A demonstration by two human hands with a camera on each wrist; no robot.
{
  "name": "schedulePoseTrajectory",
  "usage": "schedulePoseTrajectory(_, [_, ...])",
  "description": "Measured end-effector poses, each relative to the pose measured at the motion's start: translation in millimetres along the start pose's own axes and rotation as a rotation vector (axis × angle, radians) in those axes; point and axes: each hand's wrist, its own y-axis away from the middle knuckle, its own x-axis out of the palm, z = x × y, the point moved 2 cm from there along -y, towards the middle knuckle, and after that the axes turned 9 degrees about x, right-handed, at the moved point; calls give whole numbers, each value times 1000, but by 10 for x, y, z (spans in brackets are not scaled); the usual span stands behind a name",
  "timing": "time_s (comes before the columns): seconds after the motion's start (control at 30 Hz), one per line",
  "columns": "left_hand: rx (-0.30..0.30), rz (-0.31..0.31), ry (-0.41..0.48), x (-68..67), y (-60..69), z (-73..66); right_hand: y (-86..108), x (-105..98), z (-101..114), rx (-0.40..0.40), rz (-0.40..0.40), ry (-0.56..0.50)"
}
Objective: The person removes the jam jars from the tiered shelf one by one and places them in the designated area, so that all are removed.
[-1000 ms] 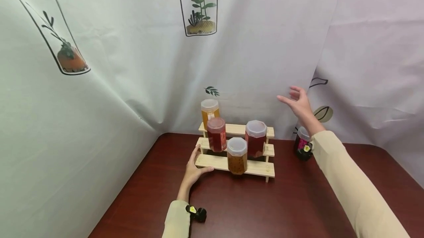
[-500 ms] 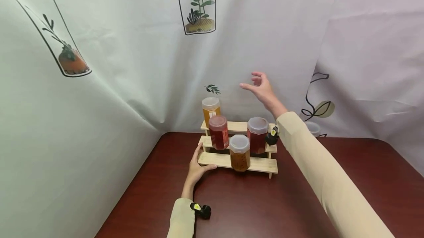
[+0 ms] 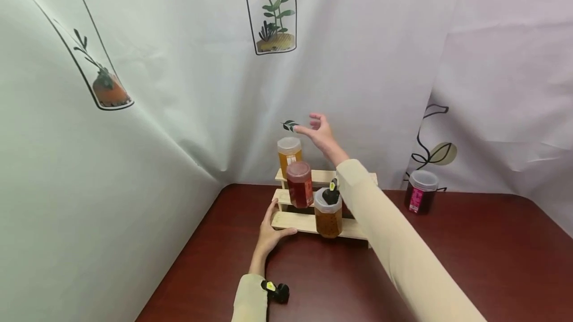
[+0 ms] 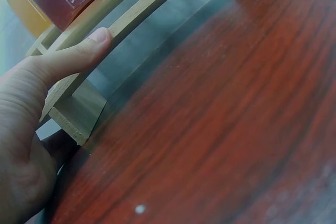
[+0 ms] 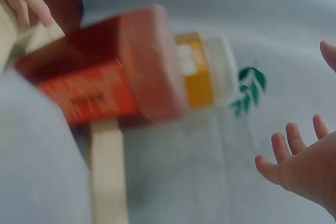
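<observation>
A stepped wooden display stand (image 3: 295, 221) stands on the table. My left hand (image 3: 267, 237) grips its left end, the thumb (image 4: 86, 51) lying along the front edge of the lowest step. On the top step is a jar of yellow contents (image 3: 290, 158) with a pale lid. A jar of red contents (image 3: 300, 184) stands on the middle step, and a jar of brown, seeded contents (image 3: 328, 220) on the lowest. My right hand (image 3: 323, 135) hangs in the air with fingers spread, right of the yellow jar's lid and holding nothing. My right forearm hides the stand's right side.
A dark jar with a pink label (image 3: 421, 192) stands on the table at the back right. The reddish-brown table (image 3: 331, 277) meets a pale printed curtain (image 3: 367, 63) behind and a pale wall (image 3: 112, 187) at the left.
My right hand has moved left from above the dark jar to beside the yellow jar, first rising, then dropping a little. The second dark red jar is now hidden behind my sleeve.
</observation>
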Motion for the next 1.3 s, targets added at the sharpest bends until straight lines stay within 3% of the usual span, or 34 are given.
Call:
schedulePoseTrajectory(0.37, [12, 7, -13, 10, 40, 25, 35, 476, -319, 37, 0, -13])
schedulePoseTrajectory(0.7, [15, -11, -33, 17, 36, -22, 4, 521, -414, 52, -5, -73])
schedulePoseTrajectory(0.87, [28, -16, -50, 25, 37, -17, -6, 502, -433, 98, -6, -63])
schedulePoseTrajectory(1.13, [42, -47, -73, 59, -48, 305, -60, 472, -461, 158, 36, -3])
schedulePoseTrajectory(1.3, [22, -38, -52, 33, -50, 357, -80, 461, -469, 169, 81, -15])
